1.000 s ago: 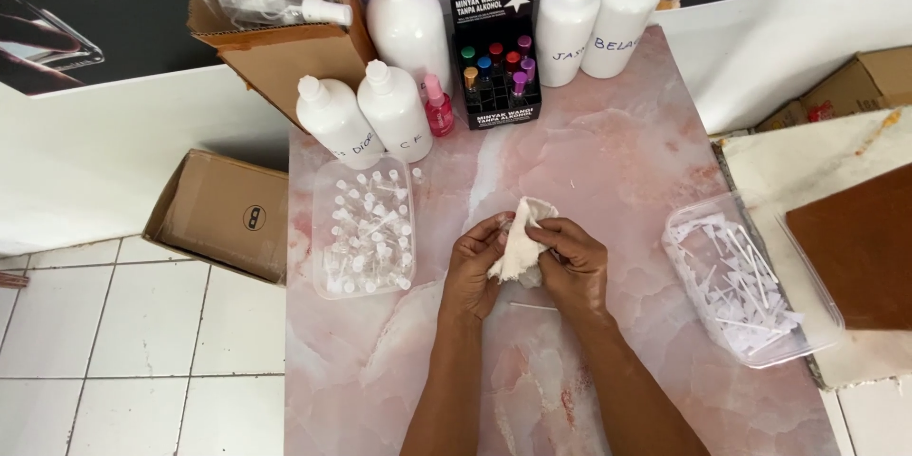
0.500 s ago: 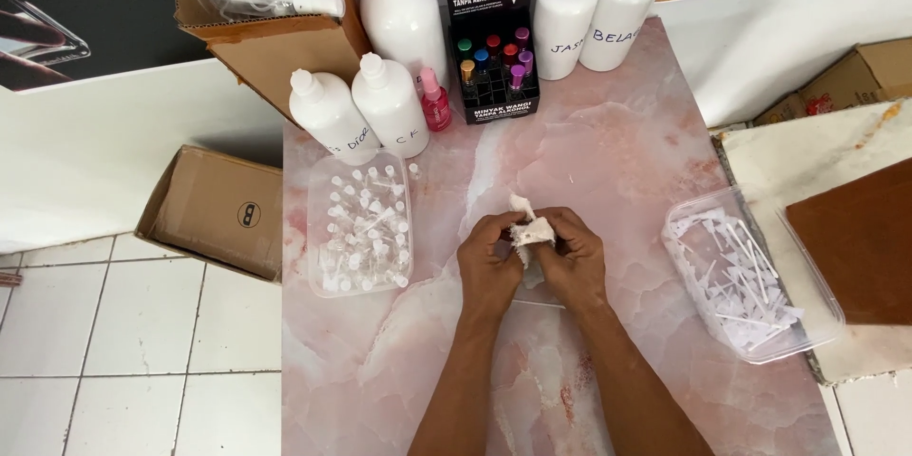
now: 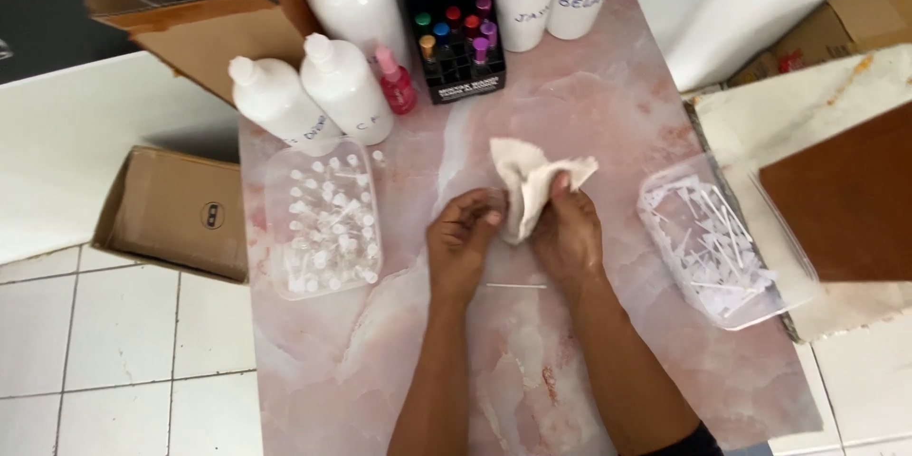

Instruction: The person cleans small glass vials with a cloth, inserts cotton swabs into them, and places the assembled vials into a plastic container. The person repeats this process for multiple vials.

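Fingers of right hand (image 3: 568, 233) clamped on crumpled white cloth (image 3: 530, 180) above pink marble tabletop (image 3: 608, 114); left hand (image 3: 463, 242) fingers pinched together at cloth's lower edge. Thin white stick (image 3: 516, 285) lies below hands.

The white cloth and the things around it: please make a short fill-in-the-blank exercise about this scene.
1. The right hand holds a crumpled white ____ beside the left hand.
2. The clear tub of small vials lies on the person's ____ side.
3. A thin white stick lies on the pink marble ____, just below both hands.
4. The small pink bottle stands between a white bottle and the ____ display box of coloured bottles.

Missing words: cloth; left; table; black
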